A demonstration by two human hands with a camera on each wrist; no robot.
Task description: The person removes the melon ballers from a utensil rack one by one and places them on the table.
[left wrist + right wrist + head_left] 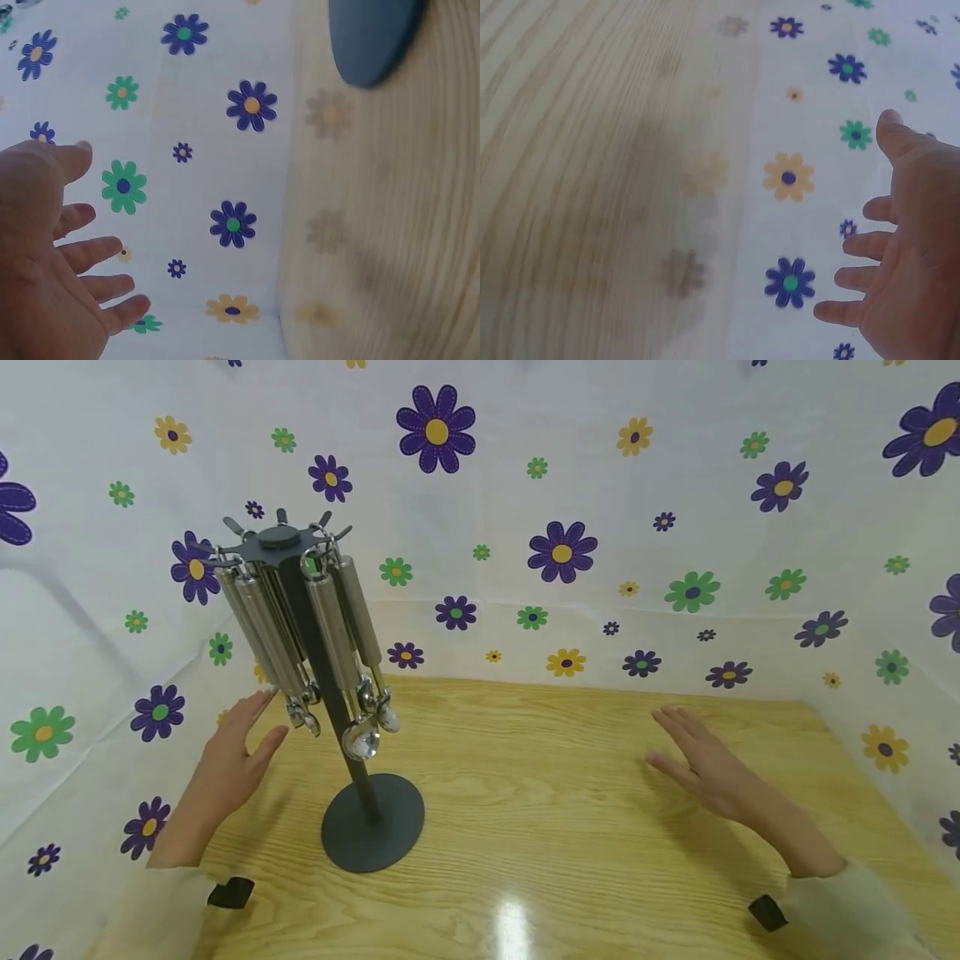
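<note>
A dark grey stand (372, 822) with a round base and a tall post stands on the left half of the wooden table. From the hooks of its top ring hang several metal measuring spoons (362, 739) with long silver handles. My left hand (228, 764) hovers beside the stand on its left, fingers extended and holding nothing; the left wrist view shows its spread fingers (94, 255) apart from the stand's base (375, 37). Far to the right, my right hand (708, 768) is held over the table with straight fingers (866, 244), also holding nothing.
The light wooden table (525, 793) has a glossy surface. A white sheet (495, 502) printed with purple, green and yellow flowers encloses it at the back and both sides. A black tab (231, 893) sits at the left cuff, another (768, 912) at the right.
</note>
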